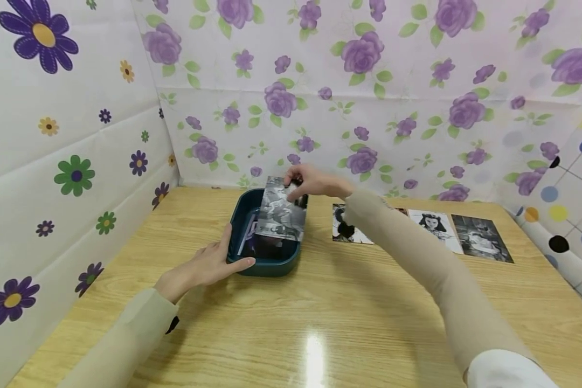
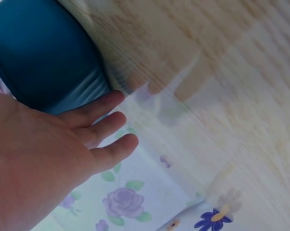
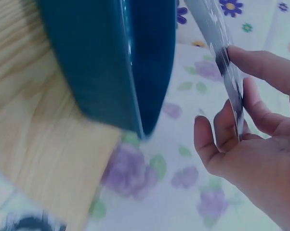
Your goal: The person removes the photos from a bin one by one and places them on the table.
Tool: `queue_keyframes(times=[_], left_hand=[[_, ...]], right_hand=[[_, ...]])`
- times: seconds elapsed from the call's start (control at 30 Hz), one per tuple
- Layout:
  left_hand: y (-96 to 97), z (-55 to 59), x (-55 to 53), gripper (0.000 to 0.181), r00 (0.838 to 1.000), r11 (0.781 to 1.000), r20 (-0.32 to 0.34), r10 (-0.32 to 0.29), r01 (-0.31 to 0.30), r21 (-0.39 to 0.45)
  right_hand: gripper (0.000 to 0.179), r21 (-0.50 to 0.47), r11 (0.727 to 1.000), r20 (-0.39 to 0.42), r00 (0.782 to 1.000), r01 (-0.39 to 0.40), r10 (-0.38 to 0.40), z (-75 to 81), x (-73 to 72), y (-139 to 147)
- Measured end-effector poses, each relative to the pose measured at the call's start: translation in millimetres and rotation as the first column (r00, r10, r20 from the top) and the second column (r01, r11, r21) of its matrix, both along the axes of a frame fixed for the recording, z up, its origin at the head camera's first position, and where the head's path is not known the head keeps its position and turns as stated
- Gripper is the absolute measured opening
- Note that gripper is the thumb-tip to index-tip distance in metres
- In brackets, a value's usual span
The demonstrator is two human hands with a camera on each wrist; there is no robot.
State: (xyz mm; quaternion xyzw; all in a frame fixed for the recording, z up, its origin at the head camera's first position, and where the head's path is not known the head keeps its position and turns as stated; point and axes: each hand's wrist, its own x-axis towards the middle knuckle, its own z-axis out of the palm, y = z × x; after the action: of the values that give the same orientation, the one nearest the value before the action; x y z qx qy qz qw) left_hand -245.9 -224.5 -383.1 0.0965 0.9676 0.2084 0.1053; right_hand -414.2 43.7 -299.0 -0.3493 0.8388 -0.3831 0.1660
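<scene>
My right hand (image 1: 316, 182) pinches a black-and-white photo (image 1: 277, 213) by its upper right part, holding it tilted above a dark teal bin (image 1: 269, 269). In the right wrist view the photo (image 3: 221, 53) shows nearly edge-on, between the thumb and fingers. My left hand (image 1: 207, 265) rests against the bin's near left side, thumb along the front rim. Its fingers (image 2: 99, 108) look extended and spread beside the bin wall (image 2: 44, 53) in the left wrist view. Inside the bin lies a purplish picture (image 1: 249, 237), partly covered by the held photo.
A row of prints lies on the wooden table (image 1: 349, 312) to the right: a black-and-white print (image 1: 344, 223), a portrait drawing (image 1: 434, 229) and a dark photo (image 1: 482, 237). Another print behind my right forearm is mostly hidden. Flowered cloth walls (image 1: 252, 64) stand behind and left.
</scene>
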Motion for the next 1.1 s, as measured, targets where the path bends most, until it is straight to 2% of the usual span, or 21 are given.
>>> queue_keyframes(times=[0.17, 0.23, 0.4, 0.53, 0.63, 0.7, 0.83, 1.03, 1.1], left_hand=[[0.7, 0.1, 1.9, 0.114, 1.000, 1.000, -0.006, 0.002, -0.002, 0.015], [0.6, 0.1, 1.9, 0.114, 1.000, 1.000, -0.009, 0.004, -0.004, 0.021], [-0.8, -0.2, 2.3, 0.114, 1.000, 1.000, -0.010, 0.006, -0.005, 0.026], [-0.3, 0.5, 2.2, 0.115, 1.000, 0.999, -0.005, 0.006, -0.006, 0.034], [-0.1, 0.4, 1.7, 0.115, 1.000, 0.999, -0.008, 0.008, -0.007, 0.039], [-0.9, 0.0, 2.1, 0.115, 1.000, 0.999, -0.008, 0.011, -0.011, 0.041], [-1.1, -0.9, 1.6, 0.115, 1.000, 0.999, -0.012, 0.007, -0.006, 0.032], [-0.5, -0.6, 1.3, 0.115, 1.000, 0.999, -0.013, 0.005, -0.004, 0.035], [-0.6, -0.7, 1.8, 0.115, 1.000, 0.999, -0.009, 0.008, -0.007, 0.042]], right_hand=[[0.027, 0.005, 1.000, 0.016, 1.000, 0.009, -0.009, -5.3, 15.1, 55.9], [0.024, 0.032, 0.999, -0.005, 1.000, 0.010, -0.010, -12.5, 21.0, 79.8], [0.016, 0.101, 0.995, 0.029, 1.000, -0.009, 0.006, -35.8, 40.7, 130.6], [0.013, 0.124, 0.991, 0.091, 0.995, -0.045, 0.034, -58.8, 56.7, 154.4], [0.012, 0.142, 0.988, 0.080, 0.996, -0.056, 0.045, -73.8, 65.8, 160.8], [0.012, 0.149, 0.987, 0.038, 0.998, -0.058, 0.052, -81.4, 70.3, 160.6], [0.013, 0.167, 0.985, -0.096, 0.993, -0.048, 0.065, -93.6, 75.6, 159.0], [0.018, 0.207, 0.978, -0.258, 0.963, -0.021, 0.076, -104.2, 80.6, 154.3], [0.020, 0.234, 0.972, -0.325, 0.943, 0.006, 0.073, -105.0, 83.1, 152.3]])
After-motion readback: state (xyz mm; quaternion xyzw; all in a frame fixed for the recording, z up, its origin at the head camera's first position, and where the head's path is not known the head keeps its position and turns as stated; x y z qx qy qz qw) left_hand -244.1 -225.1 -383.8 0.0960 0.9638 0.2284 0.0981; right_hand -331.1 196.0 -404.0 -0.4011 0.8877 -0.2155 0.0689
